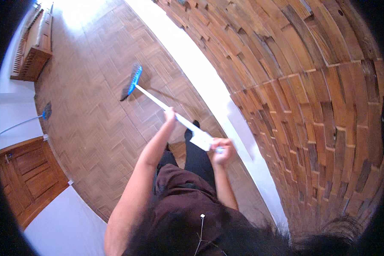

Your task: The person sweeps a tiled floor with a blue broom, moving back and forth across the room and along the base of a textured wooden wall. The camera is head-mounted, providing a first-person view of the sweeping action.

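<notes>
A broom with a white handle, a blue head (134, 81) and dark bristles reaches away from me over the floor. Partway along the handle (151, 97), my left hand (170, 115) is closed around it. My right hand (224, 151) grips the handle near its top end, close in front of my body. A white rectangular piece, maybe a label, sits on the handle (201, 140) just beyond the right hand. Whether the bristles touch the floor I cannot tell. My dark-trousered legs and one dark shoe (195, 124) are below the handle.
Brown herringbone floor (94, 123) spreads ahead and left. A wall of wooden blocks (294, 102) with a white base strip (209, 77) runs along my right. At left are a wooden bench (34, 55), another blue broom (44, 114) against the wall, and a wooden door (32, 177).
</notes>
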{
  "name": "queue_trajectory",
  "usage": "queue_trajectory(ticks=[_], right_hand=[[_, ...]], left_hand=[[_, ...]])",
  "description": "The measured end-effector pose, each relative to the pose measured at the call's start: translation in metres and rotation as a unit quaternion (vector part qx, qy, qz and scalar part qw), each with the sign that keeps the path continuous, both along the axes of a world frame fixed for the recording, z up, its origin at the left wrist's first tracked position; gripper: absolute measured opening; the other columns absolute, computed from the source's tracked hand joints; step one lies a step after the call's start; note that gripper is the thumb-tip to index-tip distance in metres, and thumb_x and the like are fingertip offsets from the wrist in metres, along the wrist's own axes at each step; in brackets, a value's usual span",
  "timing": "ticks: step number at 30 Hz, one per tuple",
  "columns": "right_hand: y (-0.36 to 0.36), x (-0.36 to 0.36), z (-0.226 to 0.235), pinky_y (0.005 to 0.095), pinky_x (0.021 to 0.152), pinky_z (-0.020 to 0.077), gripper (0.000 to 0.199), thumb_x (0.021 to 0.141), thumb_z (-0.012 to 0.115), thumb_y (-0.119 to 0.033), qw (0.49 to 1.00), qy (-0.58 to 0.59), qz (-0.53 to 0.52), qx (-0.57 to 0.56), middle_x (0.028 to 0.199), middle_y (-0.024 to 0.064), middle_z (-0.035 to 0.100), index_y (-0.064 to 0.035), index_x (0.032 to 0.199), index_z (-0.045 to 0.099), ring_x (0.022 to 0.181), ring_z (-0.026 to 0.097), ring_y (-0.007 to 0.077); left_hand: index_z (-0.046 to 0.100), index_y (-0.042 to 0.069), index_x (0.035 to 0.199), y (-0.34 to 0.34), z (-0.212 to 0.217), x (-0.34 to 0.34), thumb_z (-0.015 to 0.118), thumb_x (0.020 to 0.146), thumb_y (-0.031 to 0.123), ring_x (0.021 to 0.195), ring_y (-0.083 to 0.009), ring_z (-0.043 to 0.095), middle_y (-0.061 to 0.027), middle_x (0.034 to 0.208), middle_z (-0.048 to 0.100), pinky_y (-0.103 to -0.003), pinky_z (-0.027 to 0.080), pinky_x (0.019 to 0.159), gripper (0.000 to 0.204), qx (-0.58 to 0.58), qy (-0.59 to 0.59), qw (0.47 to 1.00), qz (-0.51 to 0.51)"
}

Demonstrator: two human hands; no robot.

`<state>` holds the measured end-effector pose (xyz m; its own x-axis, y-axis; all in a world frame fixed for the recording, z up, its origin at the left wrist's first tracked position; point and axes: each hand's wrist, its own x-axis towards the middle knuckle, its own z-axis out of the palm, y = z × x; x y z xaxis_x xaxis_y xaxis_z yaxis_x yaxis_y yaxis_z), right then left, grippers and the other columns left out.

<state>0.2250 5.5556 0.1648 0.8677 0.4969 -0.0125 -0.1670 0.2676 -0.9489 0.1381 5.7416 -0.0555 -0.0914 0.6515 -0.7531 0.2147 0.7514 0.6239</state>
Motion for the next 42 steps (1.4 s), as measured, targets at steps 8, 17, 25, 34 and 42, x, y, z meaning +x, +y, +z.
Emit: queue_trajectory(ticks=[8,17,25,34,42], right_hand=[[0.027,0.172,0.188,0.0263,0.041,0.0426,0.006,0.067,0.033,-0.006,0.932,-0.309,0.151,0.117,0.038,0.0049,0.042,-0.0067,0.061,0.035,0.033,0.042,0.011],[0.096,0.114,0.093,0.0288,0.048,0.0445,0.027,0.074,0.037,-0.012,0.877,-0.319,0.357,0.035,0.047,0.0053,0.047,-0.0024,0.049,0.043,0.042,0.049,0.0171],[0.262,0.044,-0.009,0.0316,0.051,0.0437,0.011,0.055,0.032,0.003,0.906,-0.256,0.336,0.042,0.046,0.0066,0.044,-0.0014,0.05,0.041,0.043,0.047,0.0176],[0.472,0.005,-0.035,0.0292,0.052,0.0426,0.017,0.067,0.032,0.001,0.952,-0.052,0.3,0.031,0.048,0.0056,0.046,-0.0037,0.051,0.037,0.045,0.046,0.0152],[0.54,0.026,0.117,0.0263,0.033,0.0321,0.014,0.074,0.029,-0.013,0.869,-0.035,0.45,0.201,0.036,0.0065,0.037,-0.0066,0.062,0.032,0.028,0.033,0.0131]], left_hand=[[0.042,0.007,0.071,-0.06,0.167,0.167,0.04,0.079,0.022,0.048,-0.0132,0.047,-0.0034,0.056,0.044,-0.027,0.042,0.042,0.017,-0.191,-0.376,0.906,0.039],[0.044,0.006,0.071,0.014,0.061,0.154,0.043,0.078,0.017,0.043,-0.0133,0.045,-0.0009,0.053,0.042,-0.025,0.041,0.038,0.013,-0.213,-0.265,0.932,0.122],[0.049,0.003,0.076,0.23,-0.035,0.06,0.05,0.073,0.017,0.049,-0.012,0.054,-0.002,0.061,0.053,-0.024,0.042,0.038,0.014,-0.085,-0.159,0.98,0.089],[0.048,0.0,0.077,0.463,-0.05,-0.05,0.047,0.072,0.016,0.049,-0.0196,0.054,-0.0097,0.061,0.053,-0.033,0.045,0.041,0.017,0.025,-0.111,0.978,0.175],[0.04,0.011,0.085,0.369,0.076,-0.078,0.038,0.082,0.025,0.073,-0.0201,0.054,-0.0038,0.077,0.05,-0.038,0.047,0.063,0.015,-0.037,-0.467,0.807,0.359]])
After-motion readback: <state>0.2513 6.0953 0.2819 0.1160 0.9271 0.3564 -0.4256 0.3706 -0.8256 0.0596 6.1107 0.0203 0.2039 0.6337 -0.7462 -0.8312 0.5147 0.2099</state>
